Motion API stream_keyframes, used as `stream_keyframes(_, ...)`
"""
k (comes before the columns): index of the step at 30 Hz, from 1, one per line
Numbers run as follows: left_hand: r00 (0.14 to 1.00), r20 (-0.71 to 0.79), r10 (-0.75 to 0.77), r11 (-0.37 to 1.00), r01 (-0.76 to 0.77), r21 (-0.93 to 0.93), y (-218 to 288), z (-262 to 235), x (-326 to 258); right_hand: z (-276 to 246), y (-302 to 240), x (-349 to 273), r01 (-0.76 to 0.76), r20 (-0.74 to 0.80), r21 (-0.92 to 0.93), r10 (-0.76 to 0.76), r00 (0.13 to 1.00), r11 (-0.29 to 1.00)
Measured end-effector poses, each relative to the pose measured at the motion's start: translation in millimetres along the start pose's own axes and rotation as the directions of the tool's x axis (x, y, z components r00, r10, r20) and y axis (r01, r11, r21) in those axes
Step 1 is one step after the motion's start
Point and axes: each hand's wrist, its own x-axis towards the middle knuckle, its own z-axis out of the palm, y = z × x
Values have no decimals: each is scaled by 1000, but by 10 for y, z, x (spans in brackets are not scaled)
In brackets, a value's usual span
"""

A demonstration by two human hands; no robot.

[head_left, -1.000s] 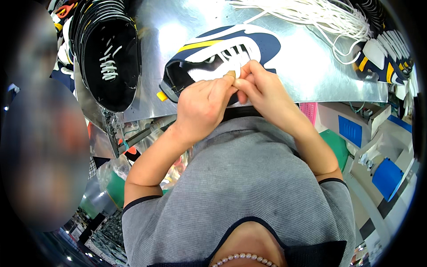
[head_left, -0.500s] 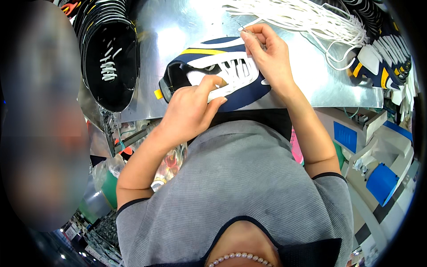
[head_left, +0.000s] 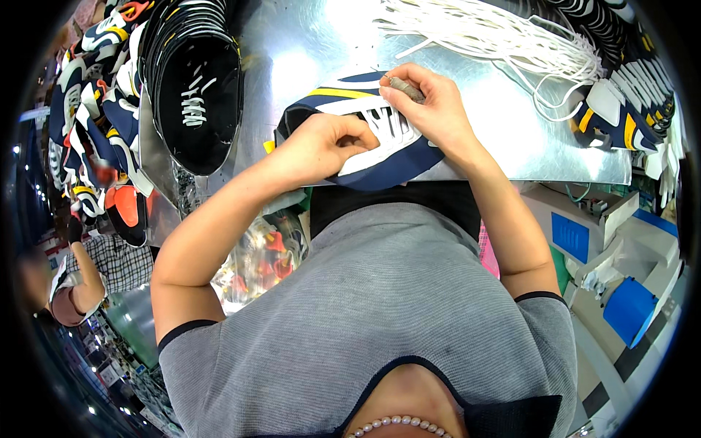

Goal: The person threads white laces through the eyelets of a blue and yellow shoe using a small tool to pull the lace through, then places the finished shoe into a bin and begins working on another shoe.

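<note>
A navy shoe upper with white panels and a yellow stripe lies on the metal table in front of me, its toe to the right. White lace crosses its middle opening. My left hand grips the near edge of that opening, thumb and index finger curled together; whether lace is also between them is hidden. Over the far toe side, my right hand is closed around a small tool with a grey-beige wrapped handle and a thin metal tip.
A bundle of white laces lies at the back right, beside stacked navy uppers. On the left stands a row of black-lined uppers. Beyond it are piled shoe uppers and another person. The metal table's front edge is close to my body.
My right hand has come down and slightly left, showing the tool's handle. My left hand has shifted with its elbow swung outward. The big blurred shape at left is gone.
</note>
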Motion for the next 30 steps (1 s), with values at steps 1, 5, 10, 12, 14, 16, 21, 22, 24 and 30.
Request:
stream_keyframes(1, 985, -56, 165, 984, -161, 75, -39, 42, -29, 16, 48, -4, 7, -19, -25, -8, 1000, 1000)
stream_keyframes(5, 943, 60, 328, 681, -280, 677, -94, -80, -228, 17, 97, 7, 3, -43, -75, -7, 999, 997)
stream_keyframes(10, 872, -257, 417, 782, -200, 590, -52, 37, -241, 10, 164, -41, 61, 45, -139, -55, 997, 988)
stream_keyframes(12, 823, -325, 466, 792, -224, 568, -118, 98, -217, 22, 89, -24, 23, 102, -170, -5, 995, 985)
stream_keyframes(14, 822, -302, 482, 787, -254, 562, -81, 50, -175, -3, 75, -2, 100, 94, -282, -76, 993, 954)
stream_keyframes(16, 849, -287, 444, 810, -244, 533, 14, -12, -122, -22, 84, 8, 168, 57, -271, -158, 986, 948)
stream_keyframes(21, 863, -244, 442, 833, -293, 469, 51, -235, 98, -86, 68, 30, 149, -37, -366, -175, 984, 918)
stream_keyframes(22, 878, -266, 398, 869, -268, 415, 34, -264, 130, -70, 81, -3, 130, -61, -351, -161, 985, 927)
stream_keyframes(24, 832, -216, 511, 794, -360, 490, 52, -342, 222, -115, 198, 20, 85, -166, -232, -125, 978, 969)
stream_keyframes(30, 301, -757, 579, 814, -167, 556, -556, 474, -510, -179, 116, -23, 16, -272, 179, 34, 962, 984)
